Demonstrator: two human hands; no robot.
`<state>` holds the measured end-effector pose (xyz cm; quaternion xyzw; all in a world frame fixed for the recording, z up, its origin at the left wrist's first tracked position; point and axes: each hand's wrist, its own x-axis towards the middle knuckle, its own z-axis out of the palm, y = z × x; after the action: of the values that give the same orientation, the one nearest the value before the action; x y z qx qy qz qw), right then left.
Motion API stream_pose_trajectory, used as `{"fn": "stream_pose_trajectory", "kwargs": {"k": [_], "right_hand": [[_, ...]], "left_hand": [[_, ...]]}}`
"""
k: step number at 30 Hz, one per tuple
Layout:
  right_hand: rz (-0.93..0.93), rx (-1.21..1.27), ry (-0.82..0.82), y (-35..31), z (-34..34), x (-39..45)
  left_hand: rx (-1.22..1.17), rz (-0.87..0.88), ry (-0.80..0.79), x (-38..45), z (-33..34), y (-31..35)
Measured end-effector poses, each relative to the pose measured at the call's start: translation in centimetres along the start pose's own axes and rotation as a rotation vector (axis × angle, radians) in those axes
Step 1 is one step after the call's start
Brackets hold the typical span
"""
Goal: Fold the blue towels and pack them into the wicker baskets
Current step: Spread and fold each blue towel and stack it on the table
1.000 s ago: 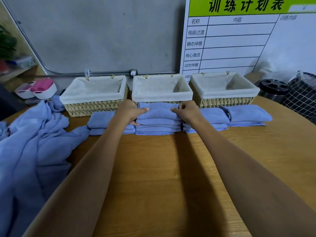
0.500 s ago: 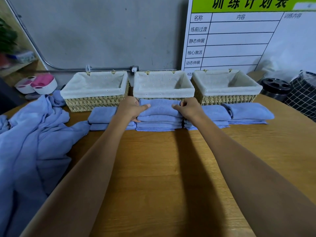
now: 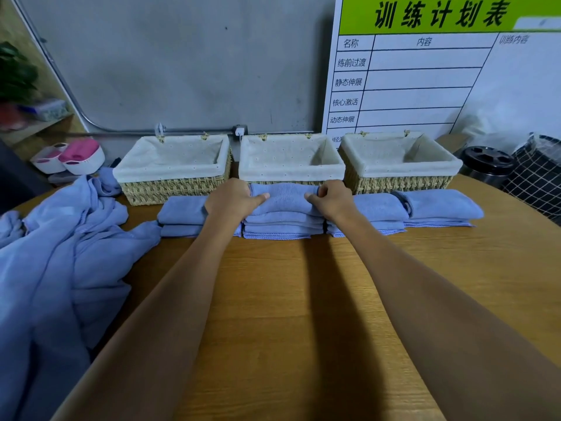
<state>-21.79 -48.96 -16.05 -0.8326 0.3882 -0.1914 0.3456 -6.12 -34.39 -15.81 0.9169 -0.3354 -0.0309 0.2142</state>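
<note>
Across the lower half of the frame, two bare forearms reach forward over a wooden table (image 3: 303, 314). At lower left, a heap of unfolded blue towels (image 3: 51, 268) sprawls over the table's edge. Toward the middle of the frame, the left hand (image 3: 232, 199) and right hand (image 3: 332, 197) grip opposite ends of the top towel (image 3: 283, 199) of a folded stack (image 3: 283, 226), thumbs lying on top and fingers curled around its ends. Just beside this stack on the left lies a second folded pile (image 3: 182, 217); on the right lie two more folded piles (image 3: 379, 211), touching one another. Directly behind the towels, three wicker baskets with pale cloth linings stand in a row: left basket (image 3: 173, 189), middle basket (image 3: 291, 174), right basket (image 3: 397, 183). No towels show inside them. At upper right, a white chart with a green header (image 3: 440, 56) leans on the grey wall. At far right sit a black round lid (image 3: 487, 161) and a checked bin (image 3: 537, 177). At far left sit pink and white tubs (image 3: 76, 156).
</note>
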Motion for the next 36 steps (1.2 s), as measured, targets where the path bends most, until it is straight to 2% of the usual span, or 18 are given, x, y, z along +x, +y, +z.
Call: {"fn": "stream_pose_trajectory", "kwargs": {"k": [5,9,13,15,17,19,21,23,25,28,32,36], "right_hand": [[0.006,-0.107,-0.002,-1.3,-0.2,-0.3],[-0.019,-0.265,-0.016,-2.9,-1.3,-1.0],[-0.121,-0.552,0.108,-5.4,-2.4,-4.0],[-0.244,-0.463,0.132,-6.7,-1.5,-6.1],[-0.353,-0.302,0.034,-8.4,0.9,-8.5],[-0.424,-0.117,-0.132,-10.5,4.4,-11.4],[-0.479,0.016,-0.288,-13.2,8.1,-14.2],[-0.518,0.035,-0.388,-16.0,11.6,-16.9],[-0.542,0.045,-0.43,-18.2,14.8,-18.9],[-0.504,0.082,-0.451,-20.1,18.5,-20.6],[-0.336,0.241,-0.383,-20.6,20.9,-21.0],[-0.208,0.358,-0.424,-21.2,21.2,-20.7]], "left_hand": [[-0.086,-0.027,0.022,-1.1,-0.3,0.7],[-0.339,0.103,-0.048,-2.6,-2.7,-0.3],[-0.3,0.289,-0.143,-5.6,-8.5,-4.0],[-0.182,0.37,-0.155,-7.3,-11.5,-7.4],[-0.087,0.386,-0.136,-9.2,-14.4,-11.5],[-0.015,0.329,-0.109,-11.5,-17.0,-15.8],[0.034,0.234,-0.018,-13.8,-19.3,-19.6],[0.073,0.16,0.052,-15.4,-20.3,-22.8],[0.098,0.125,0.003,-16.5,-20.2,-25.2],[-0.028,0.119,-0.091,-18.1,-18.5,-27.6],[-0.136,0.132,0.079,-18.7,-16.4,-28.6],[-0.145,0.203,0.069,-18.6,-16.9,-28.2]]}}
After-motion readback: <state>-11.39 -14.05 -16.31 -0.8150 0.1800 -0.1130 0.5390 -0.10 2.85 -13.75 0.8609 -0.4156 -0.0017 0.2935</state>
